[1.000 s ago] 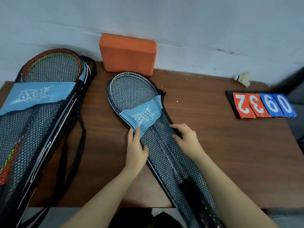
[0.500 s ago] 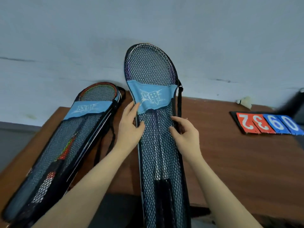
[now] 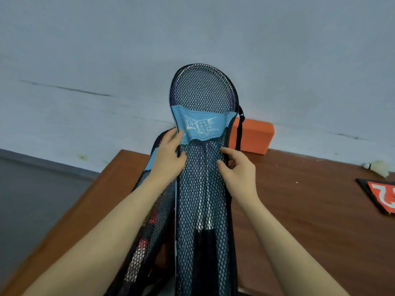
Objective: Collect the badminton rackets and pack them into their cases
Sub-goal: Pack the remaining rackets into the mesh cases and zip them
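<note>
A black mesh racket case [image 3: 203, 189] with a blue logo band stands upright in front of me, lifted off the brown table [image 3: 299, 210]. A racket shows through its mesh, the shaft and dark handle in the lower half. My left hand [image 3: 167, 161] grips the case's left edge just under the blue band. My right hand [image 3: 237, 169] pinches its right edge at the same height. A second mesh case [image 3: 149, 227] holding a red-framed racket lies on the table behind, mostly hidden by my left arm and the raised case.
An orange foam block [image 3: 254, 135] stands against the pale wall at the table's back. A white shuttlecock [image 3: 378, 167] lies at the far right, with red score cards [image 3: 384, 195] at the frame's right edge. The table's left edge drops to a dark floor.
I have lifted the case from lying flat on the table to upright. It has shifted left, now in front of the second case. Both hands keep their hold.
</note>
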### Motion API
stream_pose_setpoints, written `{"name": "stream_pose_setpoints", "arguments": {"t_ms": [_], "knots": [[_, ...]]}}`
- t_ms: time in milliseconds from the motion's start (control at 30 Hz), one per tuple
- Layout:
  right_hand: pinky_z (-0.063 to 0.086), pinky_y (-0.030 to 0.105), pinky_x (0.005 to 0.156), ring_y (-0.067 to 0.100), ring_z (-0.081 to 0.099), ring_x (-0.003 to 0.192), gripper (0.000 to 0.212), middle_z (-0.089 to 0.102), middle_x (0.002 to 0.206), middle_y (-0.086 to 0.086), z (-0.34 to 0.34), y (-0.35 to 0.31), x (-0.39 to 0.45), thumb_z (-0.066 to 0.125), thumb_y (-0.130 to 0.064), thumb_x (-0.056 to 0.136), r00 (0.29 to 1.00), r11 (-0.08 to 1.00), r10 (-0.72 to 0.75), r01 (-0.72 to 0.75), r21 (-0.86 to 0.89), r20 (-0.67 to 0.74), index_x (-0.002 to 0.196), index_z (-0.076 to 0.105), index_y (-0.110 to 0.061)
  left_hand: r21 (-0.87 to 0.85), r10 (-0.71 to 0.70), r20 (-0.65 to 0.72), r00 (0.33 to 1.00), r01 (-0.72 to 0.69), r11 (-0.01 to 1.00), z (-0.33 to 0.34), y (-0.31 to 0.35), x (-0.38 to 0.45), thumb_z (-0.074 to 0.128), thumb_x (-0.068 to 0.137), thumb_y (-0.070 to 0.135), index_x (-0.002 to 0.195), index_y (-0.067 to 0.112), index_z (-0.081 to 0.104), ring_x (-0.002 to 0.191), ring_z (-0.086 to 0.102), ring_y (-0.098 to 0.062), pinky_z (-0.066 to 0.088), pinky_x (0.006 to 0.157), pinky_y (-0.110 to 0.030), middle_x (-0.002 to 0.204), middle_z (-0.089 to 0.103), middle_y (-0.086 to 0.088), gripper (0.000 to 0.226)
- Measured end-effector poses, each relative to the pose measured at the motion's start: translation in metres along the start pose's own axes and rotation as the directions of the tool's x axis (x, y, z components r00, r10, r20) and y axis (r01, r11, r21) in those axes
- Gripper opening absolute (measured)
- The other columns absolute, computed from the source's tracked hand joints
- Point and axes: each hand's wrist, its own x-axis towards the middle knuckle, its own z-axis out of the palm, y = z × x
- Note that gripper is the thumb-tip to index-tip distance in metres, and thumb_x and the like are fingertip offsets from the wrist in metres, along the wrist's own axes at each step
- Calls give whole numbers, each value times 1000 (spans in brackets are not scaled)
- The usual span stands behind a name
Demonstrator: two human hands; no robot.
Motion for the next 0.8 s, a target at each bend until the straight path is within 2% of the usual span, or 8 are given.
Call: {"name": "stream_pose_setpoints", "arguments": {"t_ms": [100,200,267,367,433,567,667,800], "knots": [[32,-5,75,-12,51,81,34,58,97,-15,50,-10,11,63,-13,83,997,997,83,-83,-8,-8,117,63,-18,6,-28,60,998,28,1000,-22,-45,25,51,85,1,142,14,35,136,27,-17,18,108,-19,149,29,-5,60],[37,9,88,-2,54,96,33,59,104,-14,94,-21,16,62,-14,85,986,986,165,-165,-3,-13,118,62,-18,2,-49,135,990,50,999,-37,-88,46,51,86,2,142,14,34,136,28,-17,18,109,-20,149,29,-5,60],[42,20,91,5,56,99,32,62,105,-11,115,-25,18,62,-14,85,975,976,216,-217,-1,-42,117,63,-17,-1,-49,192,980,50,999,-40,-112,56,51,86,1,142,13,35,131,31,-14,15,105,-10,147,30,-7,59],[45,25,91,8,57,96,32,65,108,-3,139,-23,20,62,-14,85,953,956,291,-294,-18,-82,117,63,-16,2,-24,260,965,25,1000,-36,-139,69,50,86,-1,138,10,40,106,37,-4,17,81,8,142,35,-10,54],[46,28,92,9,56,97,33,65,110,0,152,-18,21,62,-15,86,935,937,343,-346,-34,-87,119,62,-15,19,-33,295,955,28,999,-31,-154,78,48,87,0,139,11,40,105,39,-6,19,80,2,143,34,-10,53],[43,25,94,13,55,109,35,62,118,0,173,2,14,60,-16,88,900,896,431,-435,-85,-63,123,59,-14,18,-84,371,925,83,996,-13,-180,87,49,88,2,139,9,39,127,37,-20,18,95,-11,140,38,-11,53],[39,19,88,14,54,109,34,59,116,0,178,18,4,57,-15,90,895,882,446,-440,-168,-2,124,56,-15,23,-151,373,916,153,988,-1,-194,74,46,88,-1,135,8,42,107,45,-19,22,83,-7,119,45,-15,47],[37,19,90,11,53,107,33,59,114,-4,177,26,7,56,-14,90,899,883,437,-435,-174,-28,123,57,-16,-10,-148,247,958,155,988,1,-202,59,46,88,-1,131,13,47,81,39,-8,26,73,-8,95,43,-6,45]]}}
